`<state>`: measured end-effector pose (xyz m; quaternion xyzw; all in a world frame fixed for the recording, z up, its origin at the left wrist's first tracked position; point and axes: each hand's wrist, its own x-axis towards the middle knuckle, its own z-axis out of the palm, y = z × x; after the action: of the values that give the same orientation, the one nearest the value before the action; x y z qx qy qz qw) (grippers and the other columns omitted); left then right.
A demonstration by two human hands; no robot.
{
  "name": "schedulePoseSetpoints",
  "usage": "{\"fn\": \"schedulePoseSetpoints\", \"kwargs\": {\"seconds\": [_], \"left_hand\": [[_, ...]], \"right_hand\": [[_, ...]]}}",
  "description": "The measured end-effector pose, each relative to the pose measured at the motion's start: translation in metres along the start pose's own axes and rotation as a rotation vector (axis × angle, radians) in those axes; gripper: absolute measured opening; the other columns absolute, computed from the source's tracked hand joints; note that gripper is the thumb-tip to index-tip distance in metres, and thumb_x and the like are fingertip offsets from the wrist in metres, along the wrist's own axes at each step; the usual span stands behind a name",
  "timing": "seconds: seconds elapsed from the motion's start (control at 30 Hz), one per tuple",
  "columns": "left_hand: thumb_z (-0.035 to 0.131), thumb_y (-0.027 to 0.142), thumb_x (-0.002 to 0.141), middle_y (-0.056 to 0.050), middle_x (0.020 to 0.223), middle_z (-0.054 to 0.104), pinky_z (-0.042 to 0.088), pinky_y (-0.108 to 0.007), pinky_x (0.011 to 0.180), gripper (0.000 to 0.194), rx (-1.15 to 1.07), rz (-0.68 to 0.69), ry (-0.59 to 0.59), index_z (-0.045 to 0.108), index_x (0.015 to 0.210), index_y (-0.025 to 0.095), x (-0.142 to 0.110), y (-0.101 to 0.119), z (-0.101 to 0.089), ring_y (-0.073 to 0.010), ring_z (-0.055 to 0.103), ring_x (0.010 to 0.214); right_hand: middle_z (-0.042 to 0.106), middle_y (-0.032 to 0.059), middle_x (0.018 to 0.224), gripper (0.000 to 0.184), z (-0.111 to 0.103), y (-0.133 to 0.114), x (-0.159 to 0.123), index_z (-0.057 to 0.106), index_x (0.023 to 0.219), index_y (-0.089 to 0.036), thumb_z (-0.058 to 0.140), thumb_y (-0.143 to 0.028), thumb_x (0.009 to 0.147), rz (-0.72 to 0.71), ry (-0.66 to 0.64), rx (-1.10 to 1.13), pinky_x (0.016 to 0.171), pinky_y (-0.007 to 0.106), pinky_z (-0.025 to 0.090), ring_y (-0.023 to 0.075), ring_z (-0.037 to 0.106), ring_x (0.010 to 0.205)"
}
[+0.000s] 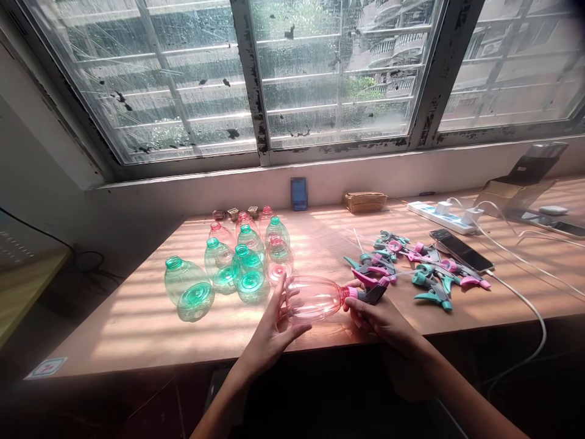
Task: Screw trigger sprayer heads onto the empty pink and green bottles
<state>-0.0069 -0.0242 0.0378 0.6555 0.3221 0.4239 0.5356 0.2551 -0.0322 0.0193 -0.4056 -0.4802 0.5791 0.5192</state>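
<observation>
A clear pink bottle (315, 299) lies sideways in front of me, above the table's near edge. My left hand (276, 323) is wrapped round its base end, thumb below and fingers behind. At the neck, my right hand (370, 311) grips a pink and grey trigger spray head (372, 289), whose pink collar meets the bottle's mouth. Whether the collar is threaded on cannot be made out. Behind my left hand stand several green bottles (250, 277) and a few pink bottles (275, 253), all without spray heads. Beyond my right hand lies a pile of loose spray heads (429, 271).
A phone (461, 250) and a white power strip (441, 217) with trailing cables lie at the right. Along the wall are a small blue box (299, 194) and a brown package (364, 202). One green bottle (188, 289) stands farther left on the wooden table (137, 335).
</observation>
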Motion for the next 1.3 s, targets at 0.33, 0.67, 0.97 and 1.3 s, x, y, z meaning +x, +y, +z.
{"fn": "schedulePoseSetpoints", "kwargs": {"seconds": [0.33, 0.67, 0.97, 1.3], "left_hand": [[0.082, 0.034, 0.084, -0.012, 0.164, 0.033, 0.034, -0.053, 0.119, 0.102, -0.113, -0.029, 0.014, 0.016, 0.161, 0.037, 0.002, 0.001, -0.001, -0.0368, 0.036, 0.147], [0.081, 0.032, 0.084, -0.01, 0.167, 0.025, 0.032, -0.053, 0.12, 0.104, -0.079, -0.022, -0.003, 0.011, 0.16, 0.041, -0.001, 0.002, -0.002, -0.0357, 0.036, 0.147], [0.077, 0.032, 0.088, -0.006, 0.169, 0.021, 0.032, -0.053, 0.12, 0.097, -0.01, 0.005, -0.001, 0.013, 0.159, 0.044, 0.0, -0.001, 0.0, -0.0345, 0.035, 0.149], [0.079, 0.034, 0.086, -0.01, 0.165, 0.034, 0.034, -0.053, 0.119, 0.097, -0.049, -0.035, -0.008, 0.017, 0.16, 0.037, 0.002, -0.003, 0.0, -0.038, 0.035, 0.149]], "right_hand": [[0.06, -0.0051, 0.059, 0.039, 0.003, -0.004, -0.003, 0.061, 0.098, -0.021, 0.083, -0.045, 0.078, -0.021, -0.006, 0.037, 0.043, 0.024, 0.033, 0.0106, 0.046, 0.047], [0.064, -0.0044, 0.064, 0.045, 0.006, -0.01, -0.004, 0.059, 0.1, -0.022, 0.084, -0.049, 0.075, -0.001, 0.014, 0.052, 0.041, 0.023, 0.03, 0.0106, 0.046, 0.044], [0.069, -0.001, 0.073, 0.043, 0.006, -0.012, -0.003, 0.057, 0.097, -0.023, 0.083, -0.05, 0.076, -0.008, 0.013, 0.058, 0.04, 0.024, 0.03, 0.011, 0.047, 0.045], [0.066, -0.0028, 0.066, 0.043, 0.006, -0.009, -0.003, 0.061, 0.099, -0.022, 0.083, -0.05, 0.075, 0.026, 0.034, 0.031, 0.038, 0.022, 0.024, 0.0092, 0.043, 0.042]]}}
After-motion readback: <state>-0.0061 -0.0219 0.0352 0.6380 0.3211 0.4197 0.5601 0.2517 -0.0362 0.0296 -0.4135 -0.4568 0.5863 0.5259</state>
